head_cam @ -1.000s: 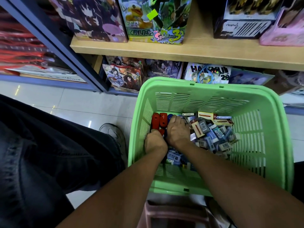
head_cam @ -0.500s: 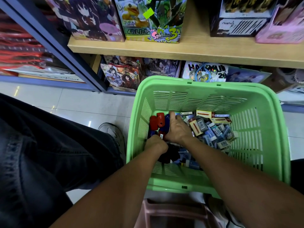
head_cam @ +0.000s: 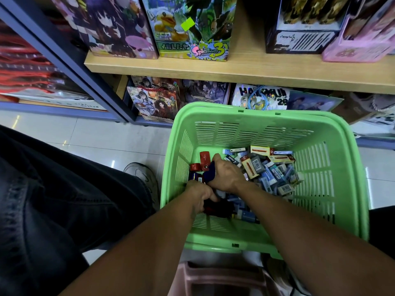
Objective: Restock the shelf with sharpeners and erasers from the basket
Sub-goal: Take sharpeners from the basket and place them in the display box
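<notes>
A green plastic basket (head_cam: 339,189) stands in front of me with both my hands inside it. My right hand (head_cam: 226,176) grips a dark blue sharpener (head_cam: 209,173). My left hand (head_cam: 199,196) curls around dark red and black sharpeners (head_cam: 215,207) near the basket's left side. Two red sharpeners (head_cam: 204,157) lie against the left wall. A heap of boxed erasers (head_cam: 269,167) fills the right half of the basket floor. The wooden shelf (head_cam: 235,71) runs across above the basket.
Printed boxes, one a Splatoon 3 box (head_cam: 192,28), stand on the wooden shelf. Gift bags (head_cam: 156,101) sit on the lower level behind the basket. My dark trouser leg and grey shoe (head_cam: 141,176) are on the tiled floor at left. A pink stool (head_cam: 224,278) is under the basket.
My right hand has closed round a dark blue sharpener and lifted it from the pile. My left hand has shifted toward me, holding dark sharpeners. The view has tilted slightly.
</notes>
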{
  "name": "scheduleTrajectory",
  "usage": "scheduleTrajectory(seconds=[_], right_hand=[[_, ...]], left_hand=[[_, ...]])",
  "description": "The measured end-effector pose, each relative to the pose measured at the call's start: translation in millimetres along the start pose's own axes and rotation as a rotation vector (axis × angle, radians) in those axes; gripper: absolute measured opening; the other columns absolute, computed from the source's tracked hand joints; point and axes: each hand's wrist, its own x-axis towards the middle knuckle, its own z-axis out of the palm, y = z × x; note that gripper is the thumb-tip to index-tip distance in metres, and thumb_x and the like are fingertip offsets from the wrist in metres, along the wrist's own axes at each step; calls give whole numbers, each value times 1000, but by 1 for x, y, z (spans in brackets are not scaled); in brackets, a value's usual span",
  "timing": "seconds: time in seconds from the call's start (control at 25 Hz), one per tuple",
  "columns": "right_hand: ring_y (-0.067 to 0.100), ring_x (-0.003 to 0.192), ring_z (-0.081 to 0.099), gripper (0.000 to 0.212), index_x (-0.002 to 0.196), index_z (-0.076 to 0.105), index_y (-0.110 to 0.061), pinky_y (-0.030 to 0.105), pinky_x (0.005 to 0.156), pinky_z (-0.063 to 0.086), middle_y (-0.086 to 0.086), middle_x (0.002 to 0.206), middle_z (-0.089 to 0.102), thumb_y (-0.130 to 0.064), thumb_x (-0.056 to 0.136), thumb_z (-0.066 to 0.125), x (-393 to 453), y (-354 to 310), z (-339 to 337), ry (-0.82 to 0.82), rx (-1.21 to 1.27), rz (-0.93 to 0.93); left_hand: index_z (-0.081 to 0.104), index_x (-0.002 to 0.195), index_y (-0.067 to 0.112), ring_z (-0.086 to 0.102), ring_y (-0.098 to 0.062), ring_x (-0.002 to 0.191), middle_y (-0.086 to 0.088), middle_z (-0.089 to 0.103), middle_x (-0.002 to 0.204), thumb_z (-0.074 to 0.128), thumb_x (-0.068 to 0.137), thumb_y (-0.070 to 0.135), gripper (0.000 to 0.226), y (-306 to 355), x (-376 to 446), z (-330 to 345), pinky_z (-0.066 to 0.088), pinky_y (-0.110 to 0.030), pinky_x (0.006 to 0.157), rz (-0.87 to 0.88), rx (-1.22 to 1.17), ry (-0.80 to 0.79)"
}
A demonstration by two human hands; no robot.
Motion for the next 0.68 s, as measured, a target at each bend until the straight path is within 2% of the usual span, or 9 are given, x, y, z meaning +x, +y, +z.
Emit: scheduleTrajectory(seconds=[0.08,0.16,0.24,0.32,0.4,0.48,0.6,0.68], right_hand=[[16,82,60,56,108,46,-16,31,66,52,-1,92,59,-34,70,83,0,2,-10,19,349,113],[14,79,60,50,108,52,-15,26,61,49,2,95,61,-35,74,82,-1,3,-27,69,622,203],[16,83,63,44,109,52,-18,25,58,50,4,100,62,-37,78,78,-4,7,-42,44,661,260],[23,89,67,43,112,53,-17,31,59,58,8,104,62,-30,80,77,-7,11,-45,-25,715,274],[26,98,66,40,114,55,-14,42,79,62,11,111,61,-22,80,75,-11,11,-43,-76,892,296],[25,100,63,37,116,57,-12,50,91,56,14,116,60,-19,82,72,-15,8,-42,-97,1039,305],[25,97,64,33,112,57,-10,51,93,55,16,115,62,-18,83,72,-20,8,-40,-111,1052,316],[27,101,66,32,104,53,-17,51,91,57,14,112,64,-19,82,76,-20,10,-37,-101,1023,345]], left_hand=[[52,115,-4,58,-24,68,-12,61,82,73,73,-20,49,3,3,-1,48,-32,48,5,-58,31],[53,112,-2,64,-33,79,-16,64,88,77,68,-19,53,8,4,-1,58,-42,65,63,-86,94],[55,111,5,66,-36,95,-15,67,100,82,65,-12,56,13,5,1,58,-51,82,162,-58,171],[56,113,12,64,-31,100,-10,67,106,83,69,-3,53,18,5,2,56,-41,90,301,70,256],[54,119,12,63,-26,101,-7,66,110,79,77,5,49,23,2,2,51,-29,90,402,172,359],[51,124,10,64,-29,107,-11,66,116,72,83,5,47,26,-1,2,52,-33,91,442,211,422],[47,126,7,64,-33,107,-15,65,116,71,85,5,47,25,-3,1,53,-36,83,482,277,479],[46,123,7,65,-34,104,-15,66,113,71,86,6,45,24,-2,1,53,-36,82,527,272,503]])
